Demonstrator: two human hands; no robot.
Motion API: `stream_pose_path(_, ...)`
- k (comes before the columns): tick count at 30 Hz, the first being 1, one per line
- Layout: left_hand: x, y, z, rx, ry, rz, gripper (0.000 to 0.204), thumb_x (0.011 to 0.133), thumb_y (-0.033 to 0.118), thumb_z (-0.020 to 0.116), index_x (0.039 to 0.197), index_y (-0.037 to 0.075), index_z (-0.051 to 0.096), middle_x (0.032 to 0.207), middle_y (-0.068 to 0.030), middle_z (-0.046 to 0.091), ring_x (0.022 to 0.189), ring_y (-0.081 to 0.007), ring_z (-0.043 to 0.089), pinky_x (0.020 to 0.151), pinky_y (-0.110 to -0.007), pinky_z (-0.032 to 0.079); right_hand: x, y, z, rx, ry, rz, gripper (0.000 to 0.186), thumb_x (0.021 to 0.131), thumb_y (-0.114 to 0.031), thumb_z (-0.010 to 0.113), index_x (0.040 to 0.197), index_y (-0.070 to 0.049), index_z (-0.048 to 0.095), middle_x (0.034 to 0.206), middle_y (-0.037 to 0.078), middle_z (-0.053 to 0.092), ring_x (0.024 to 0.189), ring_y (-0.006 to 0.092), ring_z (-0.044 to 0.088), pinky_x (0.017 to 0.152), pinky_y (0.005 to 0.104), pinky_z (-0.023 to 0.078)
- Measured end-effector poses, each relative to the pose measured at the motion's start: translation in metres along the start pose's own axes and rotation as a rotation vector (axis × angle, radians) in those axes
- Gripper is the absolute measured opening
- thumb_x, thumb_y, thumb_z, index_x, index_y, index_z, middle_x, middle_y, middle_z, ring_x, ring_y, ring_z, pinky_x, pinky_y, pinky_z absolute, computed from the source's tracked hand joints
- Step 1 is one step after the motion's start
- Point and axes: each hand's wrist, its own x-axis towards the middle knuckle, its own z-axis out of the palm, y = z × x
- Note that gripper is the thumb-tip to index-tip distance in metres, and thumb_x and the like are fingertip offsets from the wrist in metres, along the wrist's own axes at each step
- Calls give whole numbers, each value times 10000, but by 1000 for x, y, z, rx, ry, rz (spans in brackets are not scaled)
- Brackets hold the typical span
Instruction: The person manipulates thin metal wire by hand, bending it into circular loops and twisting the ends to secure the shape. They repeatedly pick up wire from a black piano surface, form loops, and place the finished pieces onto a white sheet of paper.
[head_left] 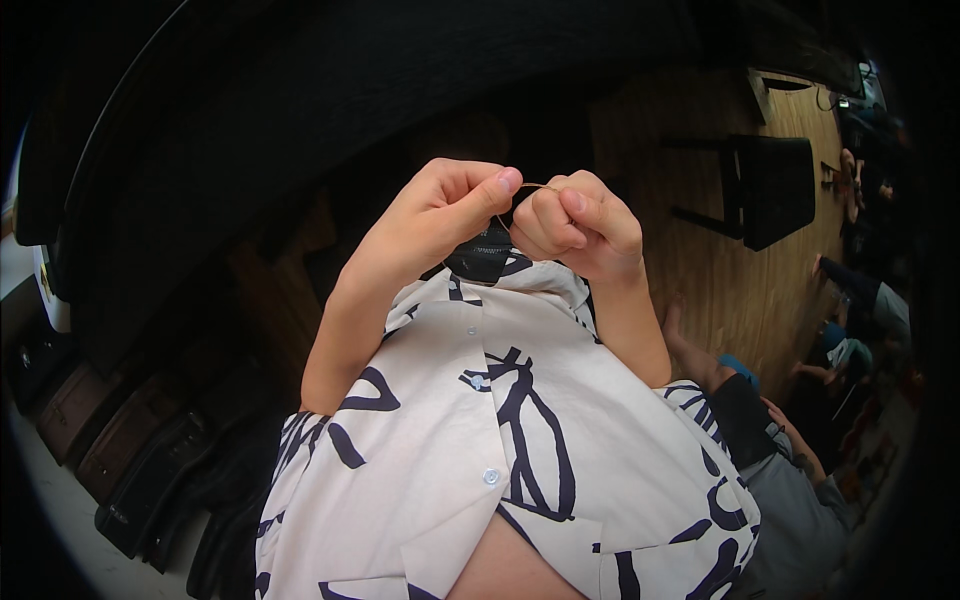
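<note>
A thin, golden strand [538, 186], like a string or wire, arches between my two hands in front of my chest. My left hand [440, 212] pinches one part of it between thumb and forefinger. Curled into a loose fist, my right hand [588, 222] grips the strand close by, with the thumb pressed over the fingers. A thin length also loops down between the hands. Its ends are hidden, and whether it is metal or cord I cannot tell. Below the hands is my white shirt [430, 430] with black line drawings.
A large dark surface spreads across the top. Several dark and brown cases [150, 470] stand at the left. At the right, a black chair [775, 190] stands on the wooden floor [640, 150]. A person in grey [790, 500] sits close on my right; other people are farther off.
</note>
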Motion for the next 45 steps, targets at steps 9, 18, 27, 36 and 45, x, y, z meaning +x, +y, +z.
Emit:
stream_pose_path(9,28,-31,15,247,528,465,243,1004,207,616,990,-4,736,694,-36,650,612,-85,572,562,-266,444,8,0,10,-149,72,-122,507,1084,-356,422,787,2,625,702,87,595,625,155,559,600,257,468)
stream_pose_path(18,18,-31,19,1004,510,367,39,854,-1,654,882,25,657,751,-113,601,617,-331,624,525,-407,471,23,12,3,-791,300,-420,365,1052,-272,505,1132,14,718,1076,144,734,898,223,708,782,298,559)
stream_pose_path(27,7,-29,19,880,363,263,156,921,3,614,1049,-12,702,727,-89,652,579,-217,605,552,-325,483,11,2,-13,-1621,372,-208,127,907,-90,666,946,15,726,883,149,734,744,292,706,652,328,573)
stream_pose_path(36,-7,-23,-18,-278,33,-18,227,1015,99,556,1095,-69,686,728,-36,625,551,-65,558,532,-182,501,-4,-12,-15,-1269,126,115,182,936,-116,629,796,-6,670,687,113,661,596,262,640,568,343,491)
stream_pose_path(45,-12,-15,-2,-617,-26,130,231,1016,96,548,1071,-85,682,763,-82,654,571,-100,597,535,-221,509,3,-1,4,-939,-99,64,295,983,-174,567,748,-39,683,563,31,599,471,164,565,505,279,444)
